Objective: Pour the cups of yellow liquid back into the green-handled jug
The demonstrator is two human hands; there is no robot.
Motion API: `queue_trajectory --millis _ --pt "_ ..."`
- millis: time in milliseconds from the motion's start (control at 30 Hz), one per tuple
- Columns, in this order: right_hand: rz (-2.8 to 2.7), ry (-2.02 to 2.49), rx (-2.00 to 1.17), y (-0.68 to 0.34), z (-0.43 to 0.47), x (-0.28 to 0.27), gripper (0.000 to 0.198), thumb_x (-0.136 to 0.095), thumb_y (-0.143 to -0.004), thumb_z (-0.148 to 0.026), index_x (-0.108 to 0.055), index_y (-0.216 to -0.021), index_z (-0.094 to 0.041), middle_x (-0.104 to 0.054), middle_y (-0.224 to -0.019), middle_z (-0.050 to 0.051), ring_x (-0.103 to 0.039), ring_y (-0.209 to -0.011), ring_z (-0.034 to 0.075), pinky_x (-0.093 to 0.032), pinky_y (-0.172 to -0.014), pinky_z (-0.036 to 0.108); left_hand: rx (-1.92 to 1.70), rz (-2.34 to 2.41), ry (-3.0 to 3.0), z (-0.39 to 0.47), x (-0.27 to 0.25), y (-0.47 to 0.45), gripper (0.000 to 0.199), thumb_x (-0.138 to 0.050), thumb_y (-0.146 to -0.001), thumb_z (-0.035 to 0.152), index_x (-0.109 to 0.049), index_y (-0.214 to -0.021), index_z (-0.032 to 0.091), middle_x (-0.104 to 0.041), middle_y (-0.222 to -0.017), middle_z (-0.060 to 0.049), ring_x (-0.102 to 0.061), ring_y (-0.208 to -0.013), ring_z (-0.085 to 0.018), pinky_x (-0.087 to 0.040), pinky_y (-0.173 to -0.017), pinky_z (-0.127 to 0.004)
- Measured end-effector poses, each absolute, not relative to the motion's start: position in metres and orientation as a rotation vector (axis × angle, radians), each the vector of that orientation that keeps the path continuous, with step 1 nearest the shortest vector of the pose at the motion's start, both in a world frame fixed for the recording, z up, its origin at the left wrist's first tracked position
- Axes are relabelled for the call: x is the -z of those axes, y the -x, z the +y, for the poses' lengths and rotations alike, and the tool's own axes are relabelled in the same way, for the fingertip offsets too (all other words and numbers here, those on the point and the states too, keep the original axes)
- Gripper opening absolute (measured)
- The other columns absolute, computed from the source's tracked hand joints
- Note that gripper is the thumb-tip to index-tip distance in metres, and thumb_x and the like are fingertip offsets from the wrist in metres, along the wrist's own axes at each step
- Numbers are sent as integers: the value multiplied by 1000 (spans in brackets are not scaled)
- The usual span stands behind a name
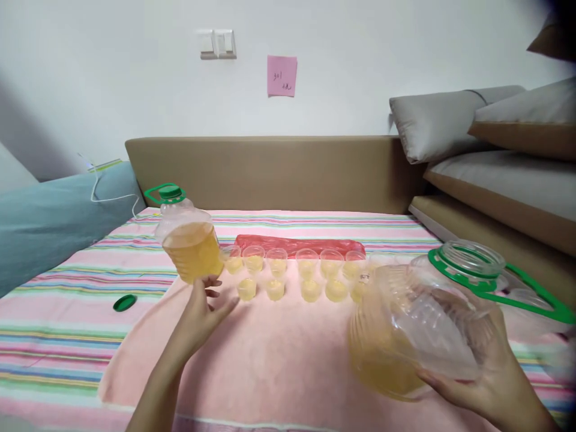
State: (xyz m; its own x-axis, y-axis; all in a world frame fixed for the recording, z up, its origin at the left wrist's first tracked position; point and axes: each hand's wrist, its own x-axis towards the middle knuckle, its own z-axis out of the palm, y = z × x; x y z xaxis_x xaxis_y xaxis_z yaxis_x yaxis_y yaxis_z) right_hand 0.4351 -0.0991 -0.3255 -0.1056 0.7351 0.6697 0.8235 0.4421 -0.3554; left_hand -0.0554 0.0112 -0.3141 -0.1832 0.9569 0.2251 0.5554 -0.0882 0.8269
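My right hand (481,354) grips a large clear plastic jug (387,336) by its body, tilted, with yellow liquid inside. Its mouth is uncapped, and a green carry handle (531,294) sticks out to the right of the neck. My left hand (202,315) is open, fingers apart, beside a small clear cup (246,290) of yellow liquid; whether it touches the cup I cannot tell. Several such cups stand in two rows, the back row including one cup (306,264) near the middle. Behind my left hand, a second jug (193,246) of yellow liquid stands with a green cap on.
A loose green cap (125,302) lies on the striped sheet (67,336) at left. Under the cups spreads a pink cloth (279,372). Red plastic wrap (297,246) lies behind the cups. Cushions (504,174) are piled at right, and a white cable (112,197) trails at left.
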Motion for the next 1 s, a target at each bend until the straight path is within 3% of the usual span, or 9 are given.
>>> queue_trajectory --millis 100,267,367,500,767,1000 --pt "-1879 1371 126 -435 -100 333 113 -94 -76 -52 -33 -170 -39 -56 -155 15 -59 -139 52 -62 -102 59 -1169 1693 -1646 14 329 47 85 -89 -63 65 -49 -125 25 -59 -140 -16 -67 -112 -34 -60 -83 -47" --pt "-1844 1366 30 -434 -99 338 115 -97 -74 -47 -35 -170 -39 -57 -155 16 -62 -138 50 -65 -97 54 -1251 1719 -1562 26 350 39 103 -89 -61 67 -37 -137 22 -56 -139 -20 -65 -119 -38 -60 -95 -58" --pt "-1812 1352 -22 -432 -97 335 119 -100 -68 -43 -35 -168 -42 -59 -154 15 -60 -141 51 -65 -97 55 -1277 1686 -1526 29 357 36 96 -90 -65 66 -40 -136 23 -59 -139 -19 -67 -123 -38 -57 -105 -62" --pt "-1839 1326 34 -424 -93 328 111 -99 -68 -46 -41 -163 -41 -61 -151 13 -62 -137 50 -64 -100 56 -1318 1583 -1487 33 365 25 83 -90 -74 60 -48 -136 25 -61 -149 -18 -61 -142 -36 -48 -122 -59" --pt "-1865 1254 22 -416 -90 323 108 -91 -79 -50 -31 -168 -35 -58 -151 15 -66 -131 45 -65 -99 52 -1426 1489 -1379 43 373 14 74 -92 -76 54 -54 -135 29 -62 -153 -14 -61 -145 -34 -48 -125 -62" --pt "-1753 1288 -62 -409 -91 324 105 -95 -74 -49 -40 -162 -39 -59 -151 12 -63 -136 46 -62 -103 50 -1438 1449 -1352 52 376 14 77 -97 -70 52 -58 -131 25 -70 -144 -14 -67 -139 -36 -48 -124 -65"
